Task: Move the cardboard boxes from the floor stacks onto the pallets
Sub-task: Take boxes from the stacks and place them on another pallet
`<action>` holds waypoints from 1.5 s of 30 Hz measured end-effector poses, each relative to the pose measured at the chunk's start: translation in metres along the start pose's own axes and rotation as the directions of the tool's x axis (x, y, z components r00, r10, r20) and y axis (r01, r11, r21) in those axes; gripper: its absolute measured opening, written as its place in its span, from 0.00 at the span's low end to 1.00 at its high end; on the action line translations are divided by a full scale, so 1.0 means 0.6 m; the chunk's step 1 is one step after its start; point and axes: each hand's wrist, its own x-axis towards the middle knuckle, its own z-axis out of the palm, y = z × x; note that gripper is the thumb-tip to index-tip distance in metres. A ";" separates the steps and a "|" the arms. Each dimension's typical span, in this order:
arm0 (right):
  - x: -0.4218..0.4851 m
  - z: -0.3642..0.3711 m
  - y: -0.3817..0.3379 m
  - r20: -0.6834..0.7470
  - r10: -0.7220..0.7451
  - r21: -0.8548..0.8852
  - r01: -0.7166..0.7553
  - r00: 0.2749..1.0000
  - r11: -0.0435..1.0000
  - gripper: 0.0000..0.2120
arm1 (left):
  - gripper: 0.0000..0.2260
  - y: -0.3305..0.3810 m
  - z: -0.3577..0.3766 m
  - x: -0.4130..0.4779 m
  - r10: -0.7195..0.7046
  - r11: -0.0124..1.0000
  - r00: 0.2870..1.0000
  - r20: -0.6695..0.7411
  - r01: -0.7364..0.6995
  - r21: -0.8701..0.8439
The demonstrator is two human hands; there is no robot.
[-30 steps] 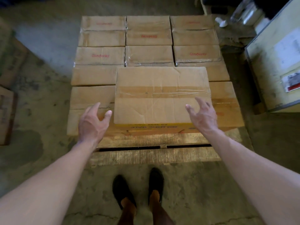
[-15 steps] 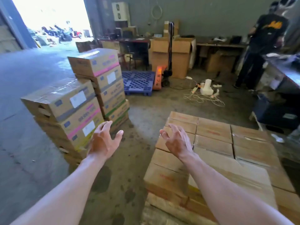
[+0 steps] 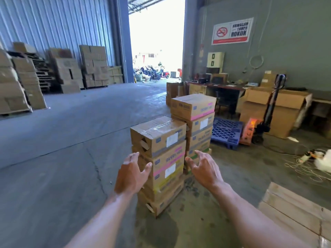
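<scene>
Two floor stacks of cardboard boxes stand straight ahead. The nearer stack (image 3: 161, 169) has a taped top box (image 3: 158, 136) with a white label. The taller stack (image 3: 197, 126) rises just behind it to the right. My left hand (image 3: 131, 173) and my right hand (image 3: 203, 168) are stretched out, fingers spread, empty, one at each side of the nearer stack and short of it. The boxes on the pallet (image 3: 295, 210) show at the lower right corner.
A blue plastic pallet (image 3: 226, 132) and an orange pallet jack (image 3: 258, 127) sit behind the stacks. Loose cables (image 3: 304, 169) lie on the floor at right. Tall piles of cartons (image 3: 68, 72) line the left wall. A desk (image 3: 220, 88) stands by the doorway.
I have turned from the loaded pallet toward the floor stacks. Both empty hands left the box set on the pallet and now reach toward the nearer stack, which is closer.
</scene>
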 end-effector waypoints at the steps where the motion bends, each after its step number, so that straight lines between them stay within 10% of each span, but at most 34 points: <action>1: 0.025 0.010 -0.002 0.003 0.007 -0.001 -0.007 1.000 1.000 0.31 | 0.29 -0.008 0.008 0.018 -0.010 1.000 1.000 0.004 0.010 0.005; 34: 1.078 0.306 0.157 0.206 0.066 -0.059 -0.055 0.976 0.997 0.33 | 0.29 -0.146 0.511 0.864 -0.298 0.954 0.953 0.055 0.295 0.046; 45: 1.331 0.402 0.325 0.419 -0.059 -0.104 0.113 0.906 0.988 0.28 | 0.34 -0.152 0.657 0.808 -0.679 0.693 0.653 -0.335 0.721 -0.001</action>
